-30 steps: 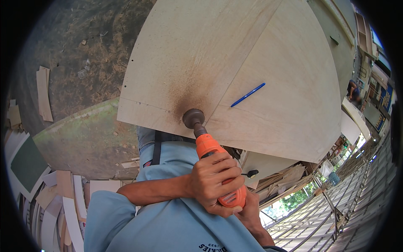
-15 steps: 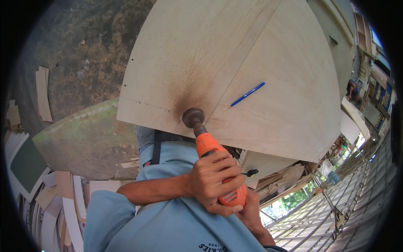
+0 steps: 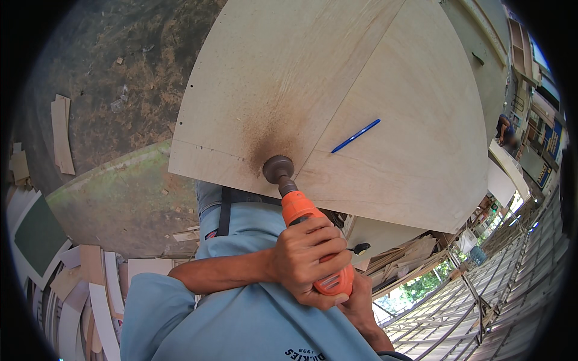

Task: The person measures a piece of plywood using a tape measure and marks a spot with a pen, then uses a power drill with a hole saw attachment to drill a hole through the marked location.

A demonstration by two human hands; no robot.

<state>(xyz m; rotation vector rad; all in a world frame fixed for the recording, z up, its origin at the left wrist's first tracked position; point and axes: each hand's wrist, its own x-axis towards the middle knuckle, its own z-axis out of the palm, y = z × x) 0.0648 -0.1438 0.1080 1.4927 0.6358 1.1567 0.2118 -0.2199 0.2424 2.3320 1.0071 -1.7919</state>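
Observation:
An orange power drill [image 3: 301, 209] slants up from my chest, with a dark round hole saw [image 3: 278, 169] at its tip. The saw's rim presses into a pale plywood panel [image 3: 415, 120], and brown sawdust [image 3: 272, 139] fans out beyond it. Wrapped over the drill's body from the left is my left hand [image 3: 313, 260], closed. My right hand [image 3: 359, 299] is closed at the drill's grip underneath, its fingers mostly hidden by the tool. A blue pen [image 3: 356, 136] lies on the panel, right of a drawn line.
Long wood offcuts [image 3: 62, 133] lie on the stained floor [image 3: 120, 72] at left. Curved boards [image 3: 72, 313] are stacked at lower left, and scrap strips [image 3: 400, 256] lie under the panel's near right edge. Far right, another person [image 3: 506, 129] is bent over near shelving.
Almost nothing differs. The panel and drill tip sit a hair farther right and lower in view; both hands keep the same hold on the drill.

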